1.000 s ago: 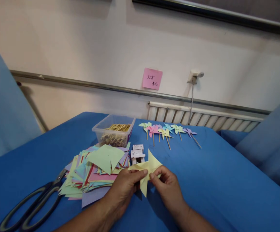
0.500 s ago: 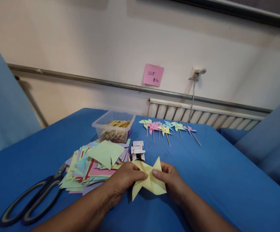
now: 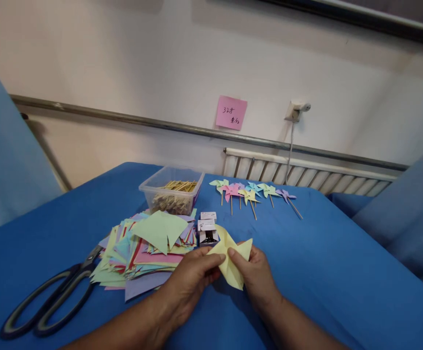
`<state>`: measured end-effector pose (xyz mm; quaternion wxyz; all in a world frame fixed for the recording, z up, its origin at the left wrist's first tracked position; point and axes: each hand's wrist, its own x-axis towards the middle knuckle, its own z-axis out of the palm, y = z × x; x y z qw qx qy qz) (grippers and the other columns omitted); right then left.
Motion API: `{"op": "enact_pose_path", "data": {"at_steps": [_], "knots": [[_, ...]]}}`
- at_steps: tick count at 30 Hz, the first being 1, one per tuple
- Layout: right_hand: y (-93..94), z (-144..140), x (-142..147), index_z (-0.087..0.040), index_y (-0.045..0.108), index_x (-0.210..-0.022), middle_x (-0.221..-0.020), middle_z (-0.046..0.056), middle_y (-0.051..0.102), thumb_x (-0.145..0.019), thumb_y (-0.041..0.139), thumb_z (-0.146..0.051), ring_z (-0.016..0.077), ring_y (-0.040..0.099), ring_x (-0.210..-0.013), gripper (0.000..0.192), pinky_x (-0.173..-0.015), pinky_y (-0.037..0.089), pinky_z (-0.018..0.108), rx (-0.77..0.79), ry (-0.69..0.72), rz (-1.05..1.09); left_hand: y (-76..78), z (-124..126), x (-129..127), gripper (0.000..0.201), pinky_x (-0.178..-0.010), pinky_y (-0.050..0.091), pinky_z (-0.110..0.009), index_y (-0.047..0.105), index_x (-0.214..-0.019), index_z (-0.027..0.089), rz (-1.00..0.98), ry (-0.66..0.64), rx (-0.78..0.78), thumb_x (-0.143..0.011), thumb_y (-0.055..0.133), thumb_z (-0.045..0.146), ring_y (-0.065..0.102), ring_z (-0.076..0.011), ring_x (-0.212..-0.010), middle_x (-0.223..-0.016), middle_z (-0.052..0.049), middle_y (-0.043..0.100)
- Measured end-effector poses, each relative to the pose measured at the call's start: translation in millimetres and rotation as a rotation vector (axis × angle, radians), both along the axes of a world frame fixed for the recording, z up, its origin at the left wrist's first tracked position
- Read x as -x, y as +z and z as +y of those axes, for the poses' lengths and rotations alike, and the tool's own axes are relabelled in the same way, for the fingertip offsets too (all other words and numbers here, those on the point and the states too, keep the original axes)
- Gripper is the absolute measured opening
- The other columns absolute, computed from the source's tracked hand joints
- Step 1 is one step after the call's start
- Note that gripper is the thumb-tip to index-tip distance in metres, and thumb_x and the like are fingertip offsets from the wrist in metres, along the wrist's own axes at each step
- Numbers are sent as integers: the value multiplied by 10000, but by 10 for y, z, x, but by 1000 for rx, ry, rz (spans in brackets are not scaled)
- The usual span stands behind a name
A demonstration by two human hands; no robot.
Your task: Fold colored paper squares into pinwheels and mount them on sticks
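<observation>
Blue cloth covers the bench (image 3: 324,272), which stands against a pale wall with a metal rail.

Just above the cloth, near the front edge, both hands hold a yellow paper pinwheel blade (image 3: 230,257), a folded piece with pointed corners. The left hand (image 3: 193,282) pinches its left side between thumb and fingers, so this grip is closed on the paper. The right hand (image 3: 257,277) pinches the right side in the same way, and its grip is closed on the same piece too. The fingertips of the two hands almost meet at the middle of the paper.

Just behind the grip lie two small white boxes (image 3: 207,228), one open and dark inside. To the left of the grip, very near the left hand, is a loose pile of cut coloured paper (image 3: 149,248), with a green piece on top. Further left of it lie large black-handled scissors (image 3: 47,301), with the blades partly under the pile. Behind the pile stands a clear plastic tub (image 3: 171,192) with thin wooden sticks inside.

Well behind the grip and a little to the right, a row of finished pinwheels (image 3: 251,192) on sticks lies on the cloth. On the wall above them is a pink sticky note (image 3: 231,113) with handwriting, and beside it a white wall socket (image 3: 294,111) with a cable going down.
</observation>
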<state>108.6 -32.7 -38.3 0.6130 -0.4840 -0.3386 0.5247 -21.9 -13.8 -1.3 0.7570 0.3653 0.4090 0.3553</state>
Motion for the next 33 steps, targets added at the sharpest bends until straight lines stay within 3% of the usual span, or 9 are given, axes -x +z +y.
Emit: {"op": "enact_pose_path", "data": {"at_steps": [8, 15, 19, 24, 26, 30, 33], "knots": [[-45, -41, 99, -142, 581, -838, -693, 11, 657, -721, 693, -351, 150, 601, -601, 265, -569, 473, 260, -74, -59, 131, -83, -92, -70, 264, -783, 464, -282, 669, -967, 148, -175, 77, 90, -709, 665, 206, 629, -183, -838, -922, -86, 703], [-66, -26, 127, -139, 578, -805, -691, 18, 657, -728, 693, -340, 144, 594, -576, 244, -565, 470, 267, -60, -33, 186, -54, -89, -126, 246, -799, 474, -306, 678, -931, 120, -181, 108, 23, -698, 669, 201, 646, -216, -844, -902, -102, 716], [-19, 8, 95, -147, 583, -890, -774, 38, 665, -777, 636, -353, 156, 606, -644, 241, -607, 474, 280, -116, 24, 219, -14, 10, -130, 249, -760, 489, -303, 672, -921, 111, -169, 138, -4, -687, 673, 194, 653, -219, -814, -878, -102, 718], [6, -28, 15, -204, 538, -923, -737, -8, 617, -854, 533, -325, 128, 579, -649, 140, -641, 464, 259, -270, -123, -93, 85, 178, -18, 233, -741, 511, -311, 657, -926, 106, -199, 196, -5, -701, 655, 167, 656, -205, -777, -879, -102, 710], [0, -58, 7, -223, 511, -966, -828, 3, 615, -856, 528, -276, 129, 590, -683, 123, -675, 472, 273, -355, -134, -228, 113, 211, 45, 235, -706, 522, -304, 650, -941, 116, -210, 204, 9, -707, 638, 143, 656, -194, -747, -863, -89, 708], [-8, -103, 31, -238, 482, -1088, -1001, 45, 602, -849, 504, -179, 152, 604, -807, 247, -748, 482, 307, -495, 1, -417, 136, 204, 116, 205, -682, 528, -279, 647, -908, 131, -238, 195, 35, -704, 637, 120, 656, -176, -722, -832, -68, 705], [0, -108, 39, -242, 503, -1098, -977, 33, 623, -831, 501, -129, 151, 602, -822, 290, -757, 477, 295, -531, 124, -464, 133, 178, 113, 227, -708, 528, -282, 646, -933, 115, -230, 172, 32, -706, 631, 115, 661, -186, -748, -844, -85, 708]]}}
